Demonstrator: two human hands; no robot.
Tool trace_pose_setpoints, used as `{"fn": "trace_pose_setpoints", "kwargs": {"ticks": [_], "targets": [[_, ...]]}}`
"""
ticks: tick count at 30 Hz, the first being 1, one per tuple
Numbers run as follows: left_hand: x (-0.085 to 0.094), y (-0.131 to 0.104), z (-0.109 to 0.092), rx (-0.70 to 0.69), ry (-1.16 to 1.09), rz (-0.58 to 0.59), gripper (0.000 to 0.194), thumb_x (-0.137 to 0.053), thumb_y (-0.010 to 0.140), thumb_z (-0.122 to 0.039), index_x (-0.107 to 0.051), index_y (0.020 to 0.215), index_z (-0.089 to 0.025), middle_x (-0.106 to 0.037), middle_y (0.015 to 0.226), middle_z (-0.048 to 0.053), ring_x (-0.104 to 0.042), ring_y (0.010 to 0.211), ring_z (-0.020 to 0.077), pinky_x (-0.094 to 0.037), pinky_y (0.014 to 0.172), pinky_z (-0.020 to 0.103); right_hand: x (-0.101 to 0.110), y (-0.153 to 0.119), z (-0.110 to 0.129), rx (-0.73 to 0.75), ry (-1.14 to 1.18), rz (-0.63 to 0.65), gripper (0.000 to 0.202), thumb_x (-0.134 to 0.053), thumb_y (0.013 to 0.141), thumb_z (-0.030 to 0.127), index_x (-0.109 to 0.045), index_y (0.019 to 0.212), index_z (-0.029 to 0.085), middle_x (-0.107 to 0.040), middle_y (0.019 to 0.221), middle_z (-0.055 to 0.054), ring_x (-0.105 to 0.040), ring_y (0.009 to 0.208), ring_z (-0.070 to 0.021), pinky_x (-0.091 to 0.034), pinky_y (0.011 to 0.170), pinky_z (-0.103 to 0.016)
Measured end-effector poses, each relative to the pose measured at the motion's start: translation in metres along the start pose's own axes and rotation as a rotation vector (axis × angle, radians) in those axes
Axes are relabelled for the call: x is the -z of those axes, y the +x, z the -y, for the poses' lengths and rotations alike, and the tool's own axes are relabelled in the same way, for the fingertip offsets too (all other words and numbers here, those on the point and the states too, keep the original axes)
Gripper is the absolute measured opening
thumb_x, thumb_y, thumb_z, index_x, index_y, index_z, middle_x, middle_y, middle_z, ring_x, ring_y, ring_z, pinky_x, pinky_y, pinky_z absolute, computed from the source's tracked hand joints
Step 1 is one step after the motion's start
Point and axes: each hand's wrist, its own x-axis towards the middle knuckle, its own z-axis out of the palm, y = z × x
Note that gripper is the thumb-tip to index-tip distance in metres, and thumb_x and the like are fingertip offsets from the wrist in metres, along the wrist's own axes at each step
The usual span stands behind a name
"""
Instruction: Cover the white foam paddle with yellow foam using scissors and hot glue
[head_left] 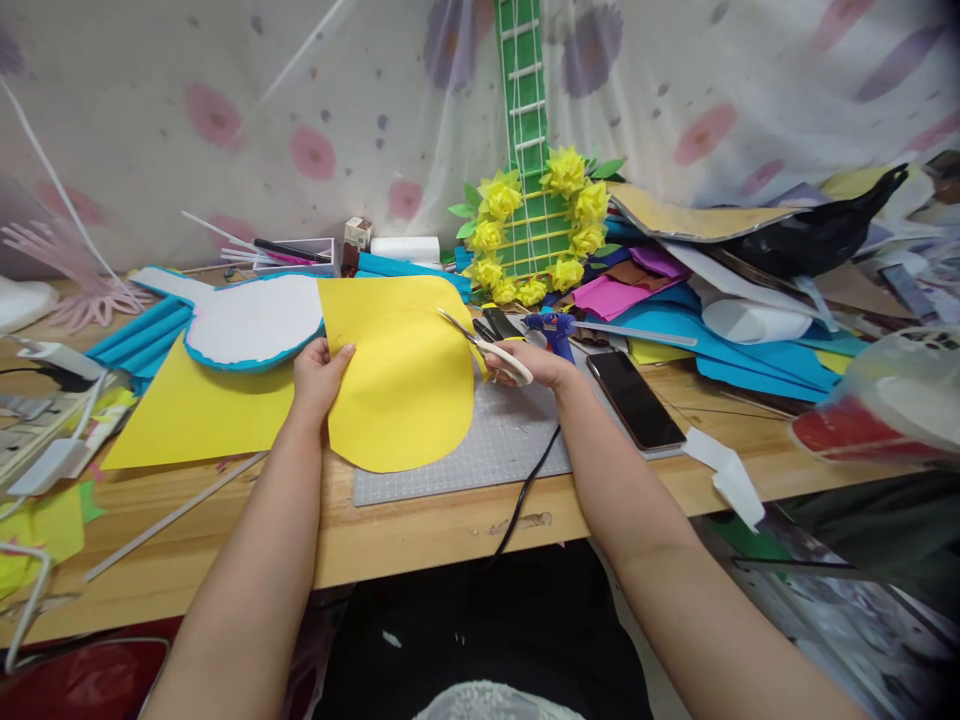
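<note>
Yellow sheet [401, 380], smooth, rounded along right and bottom, straight left edge, held over gray gridded mat [491, 435]. Left hand [322, 375] pinches its left edge, thumb on top. Right hand [525, 365] closed around white-handled scissors [499, 358], metal blades at sheet's upper right. Left of it, white guitar-like cutout [255, 315] with blue edging, over another yellow sheet [210, 410]. Behind, green strip-like neck and body [529, 150] with white strings, ringed by yellow crinkled flowers [566, 172]. Blue glue gun [553, 328] and black glossy phone [636, 398] to the right. Wooden table [390, 540], light grain.
</note>
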Motion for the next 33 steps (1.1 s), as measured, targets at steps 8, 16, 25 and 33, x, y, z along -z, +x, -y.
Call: {"fn": "trace_pose_setpoints", "kwargs": {"ticks": [8,16,25,33], "targets": [[0.002,0.003,0.002,0.013,0.009,0.003,0.035,-0.074,0.05,-0.037,-0.056,0.072,-0.017,-0.064,0.069,0.001,-0.057,0.059,0.0131,-0.046,0.058,0.026,0.003,-0.003,0.004,-0.043,0.007,-0.005,0.048,-0.071,0.062,0.058,-0.046,0.063,0.017,-0.044,0.043,0.007,-0.036,0.037,-0.0037,-0.024,0.036,-0.019],[0.003,0.003,0.001,0.013,0.012,0.03,0.035,-0.076,0.05,-0.035,-0.055,0.071,-0.017,-0.064,0.069,0.001,-0.057,0.059,0.0129,-0.046,0.058,0.026,0.007,-0.007,0.007,-0.087,-0.035,-0.024,0.042,-0.074,0.064,0.05,-0.049,0.065,0.016,-0.043,0.045,0.007,-0.035,0.037,-0.0031,-0.026,0.035,-0.019],[0.006,0.005,0.006,-0.009,-0.012,0.059,0.035,-0.076,0.051,-0.035,-0.057,0.072,-0.016,-0.066,0.069,0.001,-0.057,0.057,0.0121,-0.047,0.058,0.025,0.012,-0.014,0.009,-0.074,-0.163,-0.004,0.046,-0.071,0.064,0.055,-0.047,0.065,0.016,-0.042,0.046,0.008,-0.036,0.038,-0.0037,-0.026,0.037,-0.019],[0.013,0.004,-0.011,0.162,-0.055,0.091,0.036,-0.077,0.053,-0.033,-0.064,0.083,-0.017,-0.069,0.075,0.004,-0.064,0.069,0.019,-0.052,0.063,0.03,0.015,-0.003,0.013,0.001,-0.127,0.151,0.052,-0.064,0.067,0.065,-0.051,0.073,0.015,-0.047,0.055,0.004,-0.042,0.046,-0.0054,-0.033,0.041,-0.018]]}}
